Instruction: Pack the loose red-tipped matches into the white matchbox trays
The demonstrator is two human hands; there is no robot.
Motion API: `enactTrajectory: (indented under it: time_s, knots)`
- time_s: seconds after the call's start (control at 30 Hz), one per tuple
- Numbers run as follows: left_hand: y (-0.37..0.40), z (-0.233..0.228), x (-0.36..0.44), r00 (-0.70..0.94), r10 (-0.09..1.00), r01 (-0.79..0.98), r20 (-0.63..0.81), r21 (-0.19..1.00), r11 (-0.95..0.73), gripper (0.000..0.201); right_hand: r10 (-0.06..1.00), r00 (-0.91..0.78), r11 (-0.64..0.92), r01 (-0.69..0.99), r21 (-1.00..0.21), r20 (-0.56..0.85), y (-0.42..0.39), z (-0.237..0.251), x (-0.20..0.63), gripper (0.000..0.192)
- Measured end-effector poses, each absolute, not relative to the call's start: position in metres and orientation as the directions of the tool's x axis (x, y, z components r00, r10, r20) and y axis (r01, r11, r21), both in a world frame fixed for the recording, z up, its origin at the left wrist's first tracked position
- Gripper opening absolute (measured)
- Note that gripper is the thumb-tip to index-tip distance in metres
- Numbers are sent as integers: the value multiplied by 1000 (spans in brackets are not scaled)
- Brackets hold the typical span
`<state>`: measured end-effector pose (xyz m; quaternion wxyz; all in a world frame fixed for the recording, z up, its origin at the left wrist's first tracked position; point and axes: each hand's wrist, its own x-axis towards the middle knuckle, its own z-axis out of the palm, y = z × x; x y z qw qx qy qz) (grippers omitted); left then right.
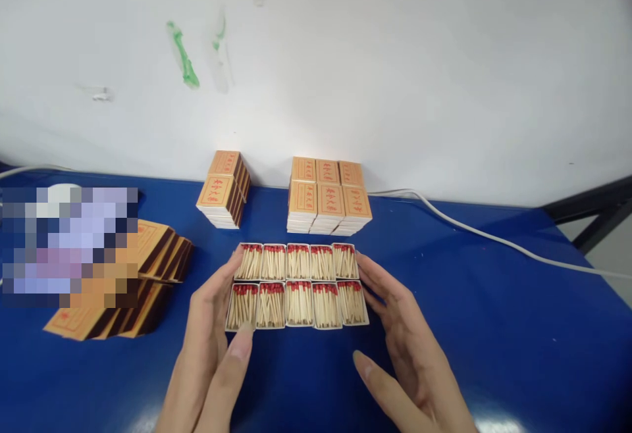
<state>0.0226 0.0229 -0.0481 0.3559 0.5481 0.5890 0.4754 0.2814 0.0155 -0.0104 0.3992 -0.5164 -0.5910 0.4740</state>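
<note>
A blue table (pixel 494 328) fills the near scene, glossy, catching a pale glare at its near right edge. Behind it rises a white wall (pixel 395 58), scuffed, with a green smear (pixel 184 58) far left. A white cable (pixel 494 239) trails across the tabletop to the right. Far right, a dark metal frame (pixel 592 212) angles down.
</note>
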Motion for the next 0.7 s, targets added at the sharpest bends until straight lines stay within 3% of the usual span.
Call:
enactTrajectory:
  time_s: [0.33, 0.53, 0.7]
  knots:
    - [35, -35, 32, -244, 967, 100, 74, 994, -51, 79, 989, -148, 33, 235, -971, -2, 16, -17, 288, 74]
    - [30, -16, 41, -274, 960, 17, 55, 999, -52, 65, 991, -136, 38, 221, -974, 7, 14, -15, 287, 73]
    - [17, -6, 45, -259, 965, 1, -42, 999, 43, 57, 991, -127, 61, 206, -977, 35, 16, -16, 287, 71]
